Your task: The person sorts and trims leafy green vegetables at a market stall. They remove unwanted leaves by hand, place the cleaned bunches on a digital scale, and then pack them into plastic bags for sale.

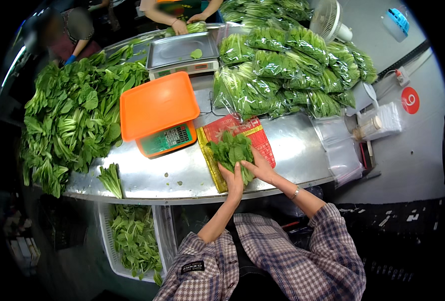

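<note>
Between them, my left hand (233, 180) and my right hand (260, 166) hold a bunch of leafy greens (230, 151), its leaves pointing away from me. Under the bunch a red and yellow printed rice bag (263, 145) lies flat on the metal table (297, 150). Just left of the bag stands an orange digital scale (158, 103) with its bare tray tilted in view and a keypad below. A big heap of loose greens (83, 109) covers the table's left side. One small separate bunch (111, 180) lies by the front edge.
Clear bags packed with greens (275, 71) are stacked at the back right, near a fan (327, 20). Empty plastic bags (337, 154) hang over the right edge. A second scale (183, 52) stands behind the orange one. Below sits a white crate (107, 240) of greens. Two people work opposite.
</note>
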`<state>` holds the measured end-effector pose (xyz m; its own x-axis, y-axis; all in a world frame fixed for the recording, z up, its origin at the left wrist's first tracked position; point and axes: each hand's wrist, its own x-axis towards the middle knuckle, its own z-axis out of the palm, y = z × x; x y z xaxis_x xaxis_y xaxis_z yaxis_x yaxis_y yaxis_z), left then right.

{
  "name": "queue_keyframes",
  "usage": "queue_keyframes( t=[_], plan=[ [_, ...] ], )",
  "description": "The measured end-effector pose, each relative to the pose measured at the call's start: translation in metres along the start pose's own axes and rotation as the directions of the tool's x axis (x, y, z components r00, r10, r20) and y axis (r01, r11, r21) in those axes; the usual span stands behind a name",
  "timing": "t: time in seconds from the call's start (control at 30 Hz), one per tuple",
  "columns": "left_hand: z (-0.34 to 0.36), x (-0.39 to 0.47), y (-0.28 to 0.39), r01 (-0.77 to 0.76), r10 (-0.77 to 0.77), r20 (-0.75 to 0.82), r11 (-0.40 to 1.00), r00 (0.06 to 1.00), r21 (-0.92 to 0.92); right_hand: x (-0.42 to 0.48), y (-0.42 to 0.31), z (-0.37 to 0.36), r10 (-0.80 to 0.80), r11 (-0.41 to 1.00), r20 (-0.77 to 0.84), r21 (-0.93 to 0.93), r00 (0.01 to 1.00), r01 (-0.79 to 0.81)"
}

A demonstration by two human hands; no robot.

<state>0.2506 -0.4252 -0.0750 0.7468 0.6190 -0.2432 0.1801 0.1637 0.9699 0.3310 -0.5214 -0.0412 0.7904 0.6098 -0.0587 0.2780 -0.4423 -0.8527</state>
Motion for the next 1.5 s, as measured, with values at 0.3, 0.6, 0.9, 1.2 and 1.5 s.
queue_keyframes(
  t=[0.3, 0.6, 0.9, 1.2, 1.5],
  plan=[
    [-0.009, 0.027, -0.045, -0.167, 0.167, 0.015, 0.963, 0.986, 0.212, 0.036, 0.045, -0.023, 0.104, 0.980, 0.443, -0.198, 0.891, -0.017],
    [-0.019, 0.025, 0.046, 0.106, -0.162, 0.220, 0.964, 0.962, 0.246, 0.009, 0.039, -0.011, 0.053, 0.705, 0.532, 0.580, 0.845, -0.409],
    [-0.001, 0.025, 0.024, -0.176, -0.016, 0.250, 0.668, 0.968, 0.723, -0.013, 0.018, -0.030, 0.087, 0.240, 0.666, 0.708, 0.741, -0.664],
    [0.028, 0.010, 0.032, -0.087, 0.073, 0.065, 0.348, 0.995, 0.934, -0.018, 0.053, -0.031, -0.045, 0.298, 0.705, 0.685, 0.707, -0.665],
    [0.030, 0.003, 0.041, -0.229, 0.221, 0.173, 0.257, 0.960, 0.939, -0.023, 0.045, -0.031, 0.011, 0.272, 0.654, 0.726, 0.756, -0.632]
  ],
)
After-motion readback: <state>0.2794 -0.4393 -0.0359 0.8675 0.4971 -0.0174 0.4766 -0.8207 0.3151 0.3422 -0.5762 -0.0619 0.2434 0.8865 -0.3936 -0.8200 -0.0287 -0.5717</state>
